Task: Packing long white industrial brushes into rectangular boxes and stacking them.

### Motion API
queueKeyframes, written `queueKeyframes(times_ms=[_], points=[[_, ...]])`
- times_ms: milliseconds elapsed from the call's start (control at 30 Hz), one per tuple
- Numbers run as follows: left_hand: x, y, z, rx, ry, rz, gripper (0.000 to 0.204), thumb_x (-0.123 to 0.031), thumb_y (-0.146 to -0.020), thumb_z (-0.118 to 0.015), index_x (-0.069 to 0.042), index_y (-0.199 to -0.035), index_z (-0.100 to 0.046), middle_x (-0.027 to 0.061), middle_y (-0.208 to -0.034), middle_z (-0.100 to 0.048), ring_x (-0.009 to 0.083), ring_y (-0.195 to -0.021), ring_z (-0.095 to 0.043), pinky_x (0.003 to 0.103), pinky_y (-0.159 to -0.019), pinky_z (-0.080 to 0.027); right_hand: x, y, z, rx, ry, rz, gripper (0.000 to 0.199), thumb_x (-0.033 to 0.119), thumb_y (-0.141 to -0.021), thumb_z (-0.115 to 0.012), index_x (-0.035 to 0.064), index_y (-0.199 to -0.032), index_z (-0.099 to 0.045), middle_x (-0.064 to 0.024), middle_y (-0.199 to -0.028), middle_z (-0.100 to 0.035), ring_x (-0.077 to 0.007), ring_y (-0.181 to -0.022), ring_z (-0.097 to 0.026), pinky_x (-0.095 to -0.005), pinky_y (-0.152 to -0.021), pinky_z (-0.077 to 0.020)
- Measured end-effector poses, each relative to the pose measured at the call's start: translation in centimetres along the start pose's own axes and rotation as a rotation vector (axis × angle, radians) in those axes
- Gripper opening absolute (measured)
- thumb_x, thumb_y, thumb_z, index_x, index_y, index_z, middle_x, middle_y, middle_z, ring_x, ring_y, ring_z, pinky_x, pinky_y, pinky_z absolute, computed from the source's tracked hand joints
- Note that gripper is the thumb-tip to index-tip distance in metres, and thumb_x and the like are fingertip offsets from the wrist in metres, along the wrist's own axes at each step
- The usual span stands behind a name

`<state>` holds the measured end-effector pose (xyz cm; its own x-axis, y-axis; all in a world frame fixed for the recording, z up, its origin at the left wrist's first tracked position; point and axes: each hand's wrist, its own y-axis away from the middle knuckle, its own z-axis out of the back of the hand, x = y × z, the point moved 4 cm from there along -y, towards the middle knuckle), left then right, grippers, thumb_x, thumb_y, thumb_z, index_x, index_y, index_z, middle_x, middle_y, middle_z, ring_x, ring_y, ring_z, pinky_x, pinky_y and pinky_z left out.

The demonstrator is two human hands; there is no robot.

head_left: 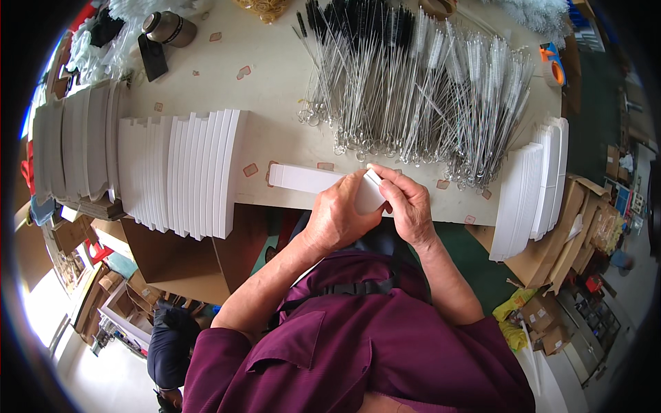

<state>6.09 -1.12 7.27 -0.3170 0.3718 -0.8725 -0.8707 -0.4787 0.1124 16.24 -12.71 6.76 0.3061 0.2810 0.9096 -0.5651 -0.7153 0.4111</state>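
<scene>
A long, narrow white carton [303, 177] lies over the table's front edge, with one end pointing left. Wrapped around its near part is my left hand [337, 219], fingers closed on it. My right hand [411, 206] pinches at the carton's right end, thumb and fingers against the white card there. Part of the carton is covered by my left fingers, so the state of its end flap is unclear. Beyond my hands lies a broad heap of wire-handled brushes [385, 89], some with black bristles and some with pale ones, their looped ends toward me.
Flat white cartons [200, 172] stand in rows at the left, with another stack [527, 196] at the right edge. A metal bottle [175, 31], a black phone [152, 58] and an orange-and-blue tape dispenser [552, 65] sit farther back. An open cardboard box [175, 258] is below the left edge.
</scene>
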Motion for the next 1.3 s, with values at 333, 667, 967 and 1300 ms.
queueKeyframes(times_ms=[333, 667, 967, 1300], points=[[0.2, 0.0, -0.6, 0.024, -0.022, 0.012, 0.06, -0.015, -0.074, -0.079, 0.003, -0.127, -0.058, 0.0236, -0.098, -0.071, 0.0424, -0.087, -0.071, 0.048, -0.074, -0.059, -0.7, -0.6, 0.3, -0.056, -0.05, 0.031, 0.029, 0.013, -0.105, -0.057, 0.0002, -0.127, -0.069, -0.0026, -0.094, -0.073, -0.0062, -0.086, -0.062, -0.0238, -0.075, -0.0518], [0.3, 0.2, -0.6, 0.051, -0.037, 0.017, 0.062, -0.015, -0.074, -0.078, 0.004, -0.129, -0.055, 0.0249, -0.098, -0.07, 0.0435, -0.088, -0.071, 0.049, -0.074, -0.059, -0.4, 0.2, 0.5, -0.012, 0.08, 0.033, 0.03, 0.019, -0.105, -0.06, 0.001, -0.128, -0.069, -0.0064, -0.099, -0.075, -0.0068, -0.089, -0.063, -0.0246, -0.08, -0.0519], [0.9, 0.3, -0.6, 0.034, -0.078, 0.009, 0.065, -0.019, -0.076, -0.084, 0.007, -0.128, -0.055, 0.0256, -0.1, -0.07, 0.0417, -0.089, -0.072, 0.046, -0.074, -0.059, 0.0, 1.2, -1.1, 0.038, 0.176, 0.098, 0.047, 0.017, -0.098, -0.069, 0.0011, -0.141, -0.058, -0.0195, -0.127, -0.068, -0.0207, -0.11, -0.069, -0.0325, -0.087, -0.0562], [0.7, 0.2, -0.6, 0.097, 0.038, 0.138, 0.063, -0.021, -0.078, -0.079, -0.001, -0.132, -0.055, 0.0256, -0.101, -0.068, 0.0438, -0.094, -0.069, 0.049, -0.079, -0.056, -2.0, 1.0, -0.5, -0.092, 0.152, 0.108, 0.039, 0.001, -0.099, -0.057, -0.0042, -0.137, -0.06, -0.0168, -0.131, -0.067, -0.0207, -0.117, -0.064, -0.033, -0.102, -0.0491]])
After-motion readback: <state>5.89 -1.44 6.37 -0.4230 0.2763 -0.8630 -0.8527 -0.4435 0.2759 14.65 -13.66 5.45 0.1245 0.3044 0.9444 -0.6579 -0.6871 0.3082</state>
